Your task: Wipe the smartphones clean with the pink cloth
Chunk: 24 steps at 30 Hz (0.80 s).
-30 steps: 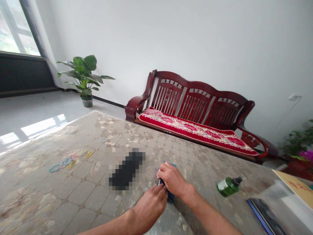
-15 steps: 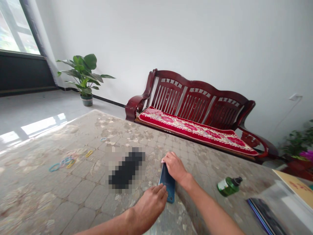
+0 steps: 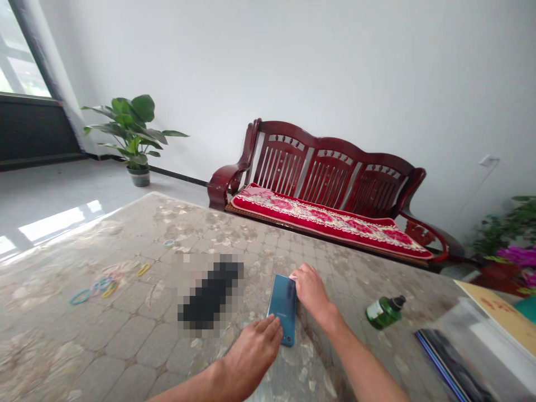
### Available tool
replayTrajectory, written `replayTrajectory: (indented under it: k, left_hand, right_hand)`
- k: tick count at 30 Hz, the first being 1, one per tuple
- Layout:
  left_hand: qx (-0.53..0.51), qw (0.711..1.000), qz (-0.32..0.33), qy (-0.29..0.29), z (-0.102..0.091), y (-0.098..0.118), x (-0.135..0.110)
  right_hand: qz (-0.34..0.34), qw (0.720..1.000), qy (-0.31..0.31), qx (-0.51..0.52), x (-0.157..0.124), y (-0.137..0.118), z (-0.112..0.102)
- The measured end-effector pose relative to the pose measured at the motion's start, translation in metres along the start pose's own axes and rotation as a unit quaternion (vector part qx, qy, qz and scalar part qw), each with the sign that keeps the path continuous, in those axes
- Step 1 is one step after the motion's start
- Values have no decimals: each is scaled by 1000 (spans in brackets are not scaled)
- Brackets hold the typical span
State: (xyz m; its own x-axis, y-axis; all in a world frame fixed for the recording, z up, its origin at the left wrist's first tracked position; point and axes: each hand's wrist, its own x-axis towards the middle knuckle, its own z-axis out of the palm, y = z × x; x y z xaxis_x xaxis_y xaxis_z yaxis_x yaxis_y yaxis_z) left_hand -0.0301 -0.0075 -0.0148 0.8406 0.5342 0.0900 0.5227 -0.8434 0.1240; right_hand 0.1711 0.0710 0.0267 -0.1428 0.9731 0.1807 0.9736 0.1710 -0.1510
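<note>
A blue phone (image 3: 282,308) lies flat, back side up, on the patterned table (image 3: 125,329). My left hand (image 3: 253,357) rests on the table with its fingertips pressing the phone's near corner. My right hand (image 3: 309,290) is at the phone's far right corner, fingers curled, pinching what looks like a small pale cloth against it. A blurred dark object (image 3: 211,293) lies just left of the phone.
A small green bottle (image 3: 383,311) lies on its side to the right. Coloured rubber bands (image 3: 104,282) are scattered at the left. A clear plastic sleeve and dark sheets (image 3: 456,363) lie at the right edge. Beyond the table are a wooden bench (image 3: 330,195) and a potted plant (image 3: 134,139).
My right hand slid from the phone's near end to its far end, uncovering the phone's blue back. My left hand stayed at the near corner. The camera turned slightly.
</note>
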Motion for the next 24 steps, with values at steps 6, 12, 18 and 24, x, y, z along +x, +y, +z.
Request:
replayTrajectory:
  k: [6, 12, 18, 24]
  left_hand:
    - [5, 1000, 9, 6, 9, -2, -2]
    - [4, 1000, 12, 14, 5, -4, -3]
    - [1, 1000, 10, 19, 6, -5, -3]
    - [2, 999, 11, 39, 11, -5, -3]
  right_hand:
    - [75, 992, 48, 86, -29, 2, 10]
    - [110, 972, 75, 192, -47, 1, 17]
    - [108, 970, 66, 210, -64, -10, 12]
    - [45, 981, 58, 182, -84, -23, 10]
